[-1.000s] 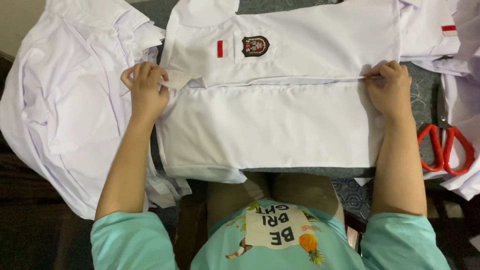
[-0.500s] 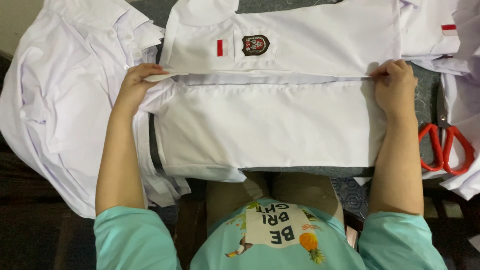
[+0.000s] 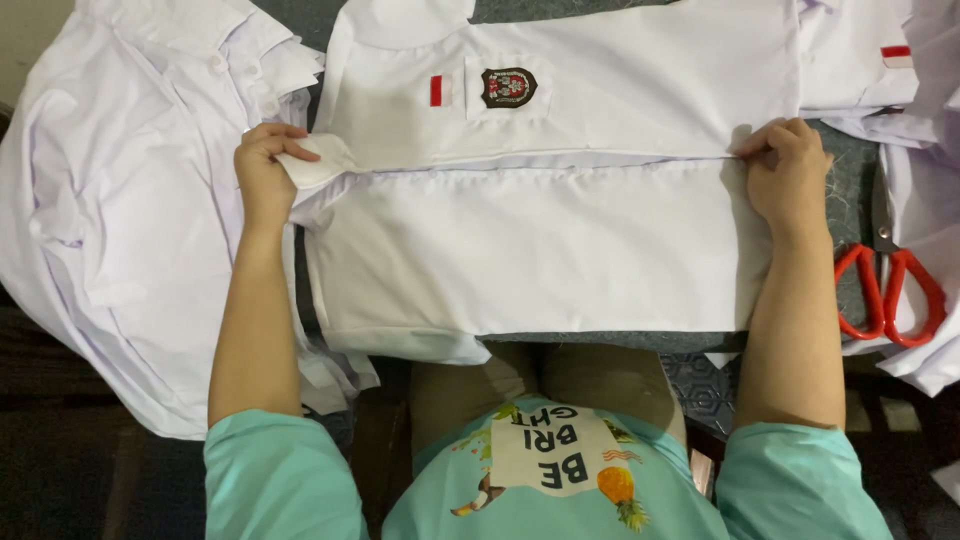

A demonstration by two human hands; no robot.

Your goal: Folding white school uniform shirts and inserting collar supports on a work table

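Two hands (image 3: 268, 170) (image 3: 790, 170) pinch badge-bearing white shirt (image 3: 540, 250).

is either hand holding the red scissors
No, the red scissors lie untouched beside the right hand, which pinches the white shirt, as does the left hand.

Two hands (image 3: 265, 170), one pair of scissors (image 3: 890, 290), several white shirts (image 3: 560, 240).
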